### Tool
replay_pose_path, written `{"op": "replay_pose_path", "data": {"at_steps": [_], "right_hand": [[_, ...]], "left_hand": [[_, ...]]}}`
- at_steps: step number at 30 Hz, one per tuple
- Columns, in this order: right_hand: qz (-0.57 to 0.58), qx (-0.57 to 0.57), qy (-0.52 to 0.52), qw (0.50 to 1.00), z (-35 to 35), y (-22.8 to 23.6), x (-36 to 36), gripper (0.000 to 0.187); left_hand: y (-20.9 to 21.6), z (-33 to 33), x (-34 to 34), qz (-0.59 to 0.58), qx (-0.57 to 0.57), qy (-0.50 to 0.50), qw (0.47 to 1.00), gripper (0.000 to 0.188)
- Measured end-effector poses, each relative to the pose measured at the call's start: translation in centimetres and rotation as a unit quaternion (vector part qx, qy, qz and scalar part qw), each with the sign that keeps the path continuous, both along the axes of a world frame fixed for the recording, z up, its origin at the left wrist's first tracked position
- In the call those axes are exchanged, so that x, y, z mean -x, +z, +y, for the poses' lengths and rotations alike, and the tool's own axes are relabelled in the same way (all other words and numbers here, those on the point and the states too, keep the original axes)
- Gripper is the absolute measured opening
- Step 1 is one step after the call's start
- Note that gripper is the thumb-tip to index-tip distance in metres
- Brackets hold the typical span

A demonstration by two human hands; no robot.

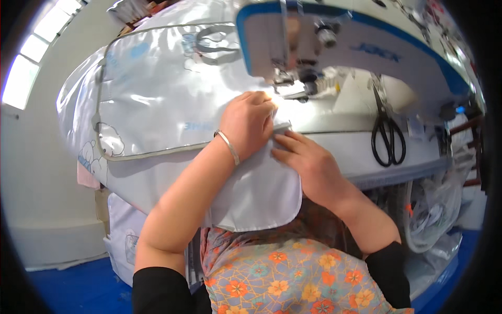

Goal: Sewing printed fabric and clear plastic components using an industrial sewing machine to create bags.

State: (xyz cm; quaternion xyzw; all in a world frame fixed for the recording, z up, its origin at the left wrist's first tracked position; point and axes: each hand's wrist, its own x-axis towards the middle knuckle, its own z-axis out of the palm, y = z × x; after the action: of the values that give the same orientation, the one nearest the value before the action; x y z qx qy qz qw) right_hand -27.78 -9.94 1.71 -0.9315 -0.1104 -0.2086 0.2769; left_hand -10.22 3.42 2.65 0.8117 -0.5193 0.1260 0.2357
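A pale lavender fabric panel (256,204) with rounded corners hangs over the near edge of the table toward my lap. My left hand (250,121), with a silver bangle at the wrist, has its fingers curled down on the panel's upper part, close to the lit presser foot (295,94) of the sewing machine (334,44). To its right, my right hand (314,167) lies along the panel's edge, fingers stretched out and touching the fabric; its thumb is hidden. Under and beyond my left forearm spreads a glossy white sheet (157,104) with grey edging and cartoon prints.
Black-handled scissors (388,138) lie on the right of the machine table (355,152). A grey curved tool (217,41) rests on the glossy sheet's far side. Lower right, a clear plastic bag (431,209) holds scraps. More white printed fabric (123,235) hangs at left.
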Motion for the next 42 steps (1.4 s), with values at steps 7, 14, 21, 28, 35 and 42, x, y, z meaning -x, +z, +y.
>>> {"op": "replay_pose_path", "data": {"at_steps": [7, 14, 21, 28, 35, 42], "right_hand": [[0.030, 0.034, 0.013, 0.999, 0.6, 0.9, 0.1, 0.037], [-0.029, -0.097, 0.004, 0.995, -0.7, 2.3, -0.8, 0.040], [-0.024, -0.112, -0.015, 0.993, -0.7, 2.5, -5.9, 0.026], [-0.049, -0.037, -0.077, 0.995, -1.7, 1.0, -6.3, 0.008], [-0.086, 0.041, -0.047, 0.994, -2.6, 0.9, -6.1, 0.009], [0.018, -0.072, 0.010, 0.997, -4.1, 1.2, -4.5, 0.020]], "left_hand": [[3.0, -1.3, -10.7, -0.300, 0.084, 0.215, 0.925, 0.018], [1.9, 1.9, -7.0, 0.024, -0.158, 0.086, 0.983, 0.017], [-0.3, 2.1, 0.2, -0.026, 0.013, -0.063, 0.998, 0.016], [-1.0, 1.6, 0.9, -0.100, 0.142, -0.010, 0.985, 0.009], [-0.7, 1.9, 1.6, -0.090, 0.087, -0.066, 0.990, 0.012], [-0.8, 1.5, 3.2, -0.074, 0.018, -0.046, 0.996, 0.025]]}}
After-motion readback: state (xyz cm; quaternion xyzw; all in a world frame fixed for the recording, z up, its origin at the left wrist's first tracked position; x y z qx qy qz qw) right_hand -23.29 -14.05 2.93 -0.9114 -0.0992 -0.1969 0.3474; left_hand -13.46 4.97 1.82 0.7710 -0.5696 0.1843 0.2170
